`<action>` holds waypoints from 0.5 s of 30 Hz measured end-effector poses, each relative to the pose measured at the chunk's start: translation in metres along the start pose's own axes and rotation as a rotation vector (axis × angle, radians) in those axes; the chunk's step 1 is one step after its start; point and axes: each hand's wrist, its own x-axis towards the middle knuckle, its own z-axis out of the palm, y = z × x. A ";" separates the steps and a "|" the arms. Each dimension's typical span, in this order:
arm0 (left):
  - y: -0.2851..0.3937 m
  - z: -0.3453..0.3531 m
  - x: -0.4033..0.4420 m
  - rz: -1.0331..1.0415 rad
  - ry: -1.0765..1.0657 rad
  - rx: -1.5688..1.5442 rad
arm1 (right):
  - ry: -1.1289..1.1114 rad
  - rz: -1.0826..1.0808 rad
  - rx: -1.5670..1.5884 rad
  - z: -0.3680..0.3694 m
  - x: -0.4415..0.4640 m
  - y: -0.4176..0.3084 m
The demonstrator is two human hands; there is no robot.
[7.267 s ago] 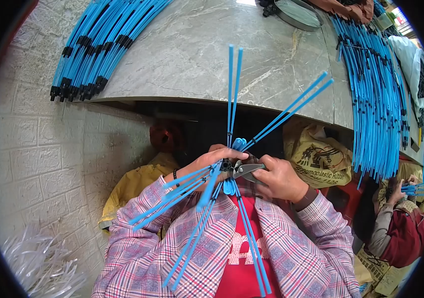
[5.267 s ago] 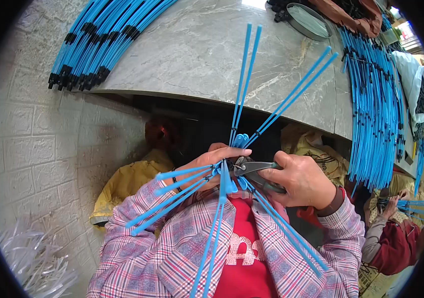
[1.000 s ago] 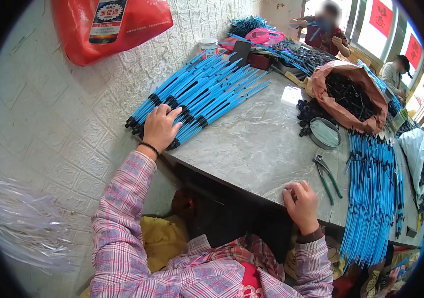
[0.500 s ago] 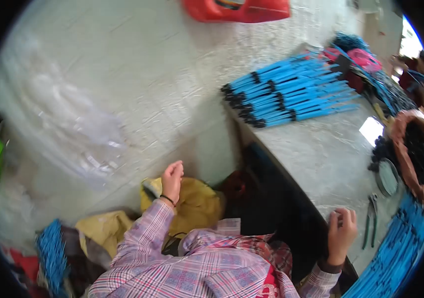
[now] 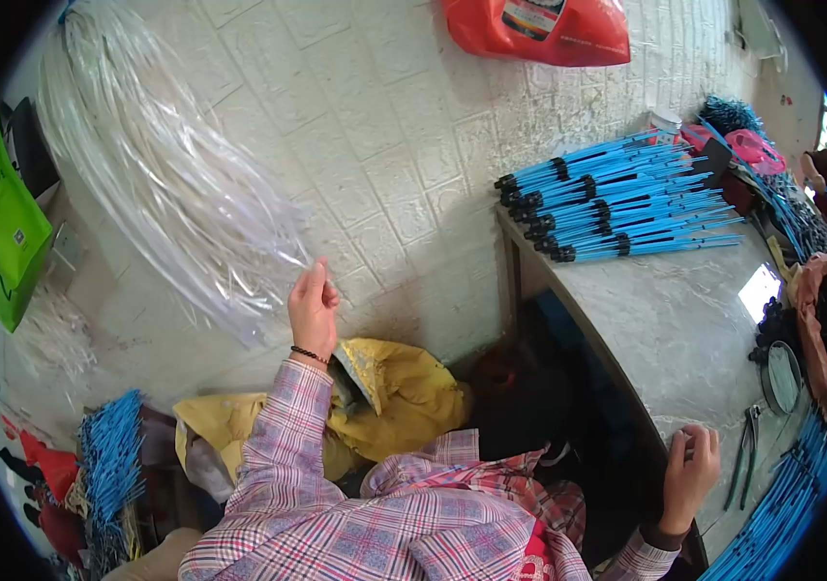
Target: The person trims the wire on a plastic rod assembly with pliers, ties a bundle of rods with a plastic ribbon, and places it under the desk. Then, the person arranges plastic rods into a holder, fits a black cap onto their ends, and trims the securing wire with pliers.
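Observation:
My left hand [image 5: 314, 312] is raised against the wall with its fingers drawn together. Its fingertips meet the loose lower ends of a long bundle of clear plastic strips [image 5: 171, 165]; whether a strip is between them is too small to tell. My right hand [image 5: 692, 476] is by the near edge of the grey table [image 5: 665, 320], fingers curled in, and what they hold, if anything, is hidden. Beside it on the tabletop lie dark-handled pliers [image 5: 744, 457]. Past the pliers is a heap of thin blue rods [image 5: 781, 499].
Blue rods with black ends [image 5: 626, 203] lie in rows at the table's far corner. A round tin [image 5: 781, 378] and a brown bag [image 5: 825, 339] stand on the right. Yellow sacks [image 5: 404, 397] lie below my left arm. A green bag [image 5: 7, 232] hangs at far left.
My left hand has moved up to the ends of the hanging strips, its fingers still together. My right hand stays by the table edge, still curled. The camera view has shifted.

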 end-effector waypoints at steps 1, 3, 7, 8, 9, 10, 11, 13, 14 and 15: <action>-0.005 0.001 0.006 0.009 -0.049 0.046 | 0.020 0.006 -0.006 0.000 0.000 0.001; -0.015 -0.006 0.010 0.028 -0.123 0.139 | 0.017 0.009 -0.014 0.002 -0.001 0.004; -0.037 0.004 -0.017 0.035 -0.214 0.482 | -0.007 0.050 -0.029 0.003 -0.001 -0.001; -0.040 0.013 -0.034 0.052 -0.276 0.615 | -0.023 0.075 -0.028 0.006 0.000 -0.003; -0.060 0.015 -0.045 0.015 -0.323 0.539 | -0.024 0.058 -0.030 0.012 0.002 -0.009; -0.082 0.016 -0.058 -0.023 -0.371 0.463 | -0.055 -0.015 0.035 0.021 0.001 -0.017; -0.092 0.020 -0.071 0.003 -0.468 0.502 | -0.089 -0.083 0.099 0.029 -0.002 -0.028; -0.117 0.028 -0.105 -0.030 -0.635 0.441 | -0.294 -0.050 0.337 0.043 0.000 -0.076; -0.127 0.036 -0.121 -0.072 -0.702 0.336 | -0.385 -0.047 0.401 0.050 0.004 -0.104; -0.135 0.044 -0.136 -0.017 -0.838 0.379 | -0.473 -0.047 0.467 0.055 0.008 -0.130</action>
